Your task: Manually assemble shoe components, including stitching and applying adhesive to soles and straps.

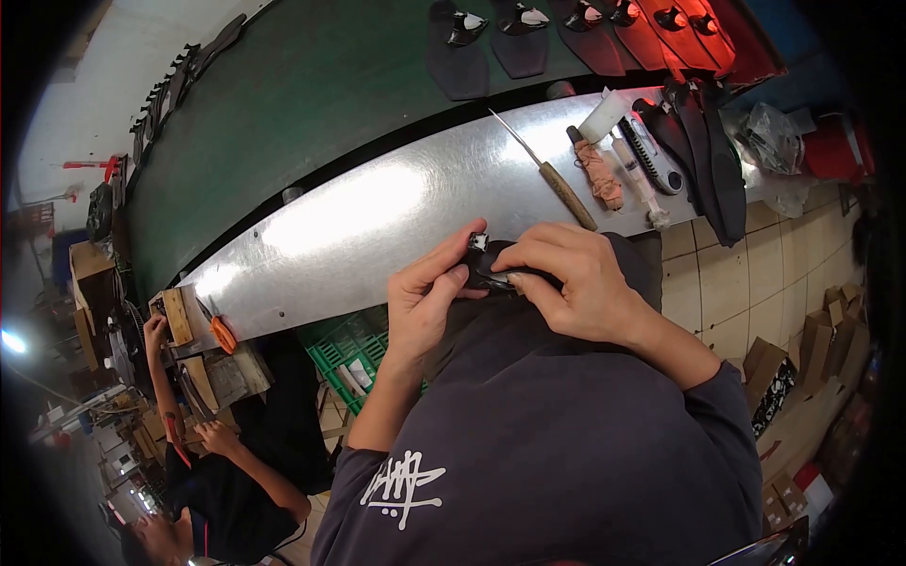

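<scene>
I hold a glossy black sandal piece point(486, 264) with a small white patch at its upper end, close to my body at the metal ledge. My left hand point(429, 292) grips its left side, fingers stretched along it and thumb pressed on it. My right hand point(571, 278) pinches its right part between thumb and curled fingers. Most of the piece is hidden by my hands, so its full shape does not show. Just beyond my right hand an awl point(563, 196) with a wooden handle lies on the ledge, its spike pointing away to the left.
Right of the awl lie a cloth-wrapped tool point(596, 174), a white block point(604, 115), a syringe point(638, 179), a black brush point(645, 149) and black soles point(703, 156). Sandals point(458, 66) sit on the green belt point(311, 104). Orange-handled scissors point(223, 332) lie left, near a co-worker's hand point(156, 332).
</scene>
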Available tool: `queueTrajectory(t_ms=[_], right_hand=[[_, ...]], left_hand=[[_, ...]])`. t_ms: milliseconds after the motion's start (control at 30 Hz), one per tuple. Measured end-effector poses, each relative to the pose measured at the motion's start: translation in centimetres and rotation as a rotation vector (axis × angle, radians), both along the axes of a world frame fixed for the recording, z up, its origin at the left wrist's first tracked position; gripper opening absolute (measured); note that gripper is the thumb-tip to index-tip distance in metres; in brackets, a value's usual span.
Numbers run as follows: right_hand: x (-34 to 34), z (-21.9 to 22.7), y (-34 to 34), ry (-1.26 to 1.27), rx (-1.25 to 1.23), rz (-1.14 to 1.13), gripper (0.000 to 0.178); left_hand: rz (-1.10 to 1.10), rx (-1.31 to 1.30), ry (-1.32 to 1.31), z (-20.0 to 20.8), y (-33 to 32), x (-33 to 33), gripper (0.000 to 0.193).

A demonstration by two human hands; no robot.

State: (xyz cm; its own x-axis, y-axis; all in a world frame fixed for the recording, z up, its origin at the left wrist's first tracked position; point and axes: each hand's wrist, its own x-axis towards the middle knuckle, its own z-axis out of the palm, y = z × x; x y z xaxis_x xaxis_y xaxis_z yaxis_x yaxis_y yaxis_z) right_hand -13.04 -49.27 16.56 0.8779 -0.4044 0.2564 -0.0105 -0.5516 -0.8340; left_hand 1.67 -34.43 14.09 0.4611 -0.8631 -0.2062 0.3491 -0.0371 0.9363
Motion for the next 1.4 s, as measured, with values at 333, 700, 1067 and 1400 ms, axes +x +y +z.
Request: queueTrajectory(t_ms=[333, 700, 1067, 1400], right_hand=[[0.1, -0.1, -0.2, 0.015, -0.211, 0.040, 0.013], [0.0, -1.1, -0.5, 0.077, 0.109, 0.120, 0.025], [-0.1, -1.7, 0.0, -0.059, -0.104, 0.060, 0.022], [-0.2, -1.6, 0.6, -0.260, -0.349, -0.011, 0.025]], left_hand=[[0.042, 0.021, -0.028, 0.4, -0.3, -0.5, 0.036], [0.080, 0.136, 0.044, 0.4, -1.0, 0.0, 0.036], [0.051, 0.193, 0.094, 0.4, -1.3, 0.9, 0.036], [-0.039, 0.163, 0.680, 0.6, -1.1, 1.0, 0.048]])
